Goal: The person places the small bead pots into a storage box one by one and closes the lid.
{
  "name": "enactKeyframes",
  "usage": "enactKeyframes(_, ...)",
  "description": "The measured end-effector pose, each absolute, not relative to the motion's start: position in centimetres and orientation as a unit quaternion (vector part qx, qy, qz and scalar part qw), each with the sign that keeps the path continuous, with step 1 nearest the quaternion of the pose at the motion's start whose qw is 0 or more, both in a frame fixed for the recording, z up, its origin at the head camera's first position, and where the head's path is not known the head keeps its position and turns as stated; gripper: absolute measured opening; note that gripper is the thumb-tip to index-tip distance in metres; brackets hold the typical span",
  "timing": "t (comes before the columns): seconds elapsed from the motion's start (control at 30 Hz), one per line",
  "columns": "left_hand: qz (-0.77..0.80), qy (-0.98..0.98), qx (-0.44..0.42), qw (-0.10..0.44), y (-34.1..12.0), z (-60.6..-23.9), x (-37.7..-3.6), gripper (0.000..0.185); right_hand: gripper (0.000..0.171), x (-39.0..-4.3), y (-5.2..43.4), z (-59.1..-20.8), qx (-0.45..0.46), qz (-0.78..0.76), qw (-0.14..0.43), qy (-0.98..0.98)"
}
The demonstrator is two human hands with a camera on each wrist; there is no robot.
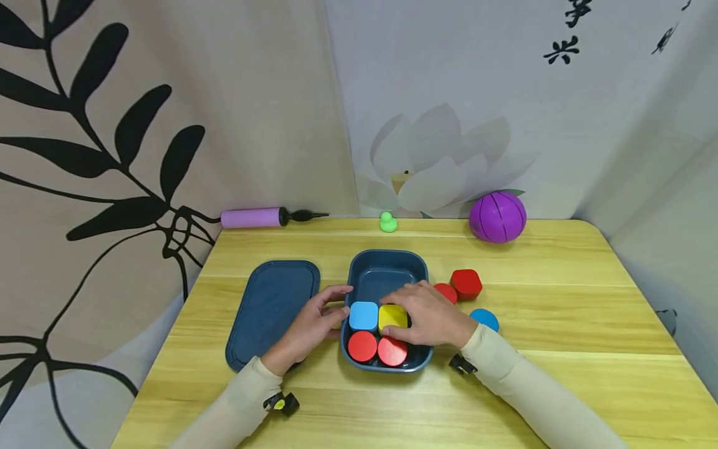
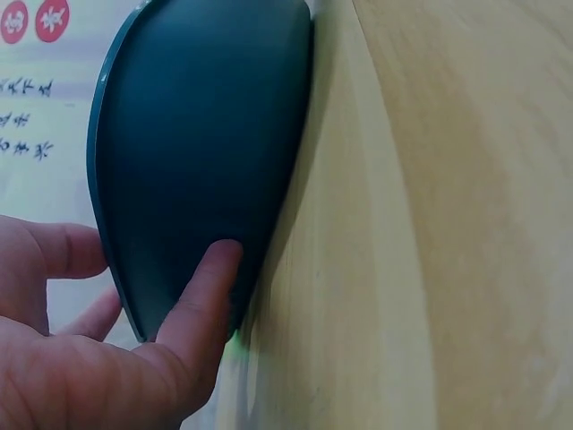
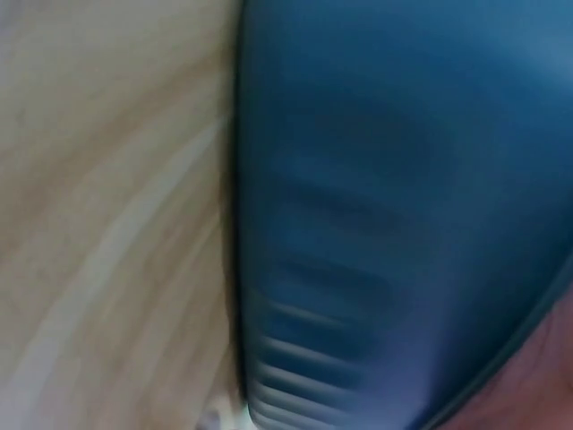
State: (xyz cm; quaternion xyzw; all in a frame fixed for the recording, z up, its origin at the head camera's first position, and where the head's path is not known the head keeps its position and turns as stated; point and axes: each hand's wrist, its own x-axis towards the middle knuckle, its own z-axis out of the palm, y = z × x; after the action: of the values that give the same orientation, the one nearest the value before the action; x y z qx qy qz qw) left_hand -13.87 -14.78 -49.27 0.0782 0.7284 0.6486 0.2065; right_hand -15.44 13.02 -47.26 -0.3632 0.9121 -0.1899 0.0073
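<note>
A dark blue rectangular box [image 1: 387, 274] with rounded corners sits on the table. In its near half lie a light blue rounded-square block [image 1: 364, 316] and two red round blocks [image 1: 362, 347]. My right hand [image 1: 432, 315] reaches over the right rim and pinches a yellow rounded-square block [image 1: 392, 317] between thumb and fingers, beside the light blue one. My left hand [image 1: 314, 321] touches the box's left side; in the left wrist view its thumb [image 2: 210, 287] lies along the outer wall, with fingers at the rim. The right wrist view shows mostly the box's outer wall [image 3: 376, 179].
Left of the box lies a matching dark blue lid [image 1: 269, 305]. To the right are a red round block [image 1: 446, 292], a red angular block [image 1: 466, 284] and a blue round block [image 1: 485, 319]. Along the back edge stand a purple pump [image 1: 252, 217], a green duck-like figure [image 1: 388, 222] and a purple ball [image 1: 497, 217].
</note>
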Motion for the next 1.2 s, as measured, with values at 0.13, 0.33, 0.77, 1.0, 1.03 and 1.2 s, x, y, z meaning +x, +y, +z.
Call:
enactKeyframes(0.13, 0.650, 0.728, 0.078, 0.206, -14.8, -49.3, -13.9, 0.050, 0.051, -15.6, 13.3, -47.1, -0.370, -0.215, 0.001, 0.904)
enactKeyframes(0.33, 0.649, 0.729, 0.074, 0.203, -14.8, -49.5, -13.9, 0.049, 0.045, -15.9, 14.1, -46.3, -0.352, -0.246, -0.014, 0.903)
enactKeyframes(0.77, 0.649, 0.731, 0.078, 0.195, -14.8, -49.3, -14.1, 0.050, 0.039, -17.2, 18.2, -44.5, -0.320, -0.300, -0.076, 0.895)
enactKeyframes(1.0, 0.648, 0.732, 0.076, 0.197, -14.8, -49.4, -14.1, 0.049, 0.039, -17.8, 21.6, -44.3, -0.284, -0.300, -0.087, 0.907)
enactKeyframes(1.03, 0.647, 0.732, 0.075, 0.197, -14.8, -49.5, -14.0, 0.049, 0.040, -17.8, 22.2, -44.3, -0.273, -0.299, -0.081, 0.911)
enactKeyframes(1.2, 0.646, 0.732, 0.076, 0.200, -15.0, -49.7, -13.7, 0.049, 0.044, -17.6, 24.7, -45.1, -0.230, -0.290, -0.055, 0.927)
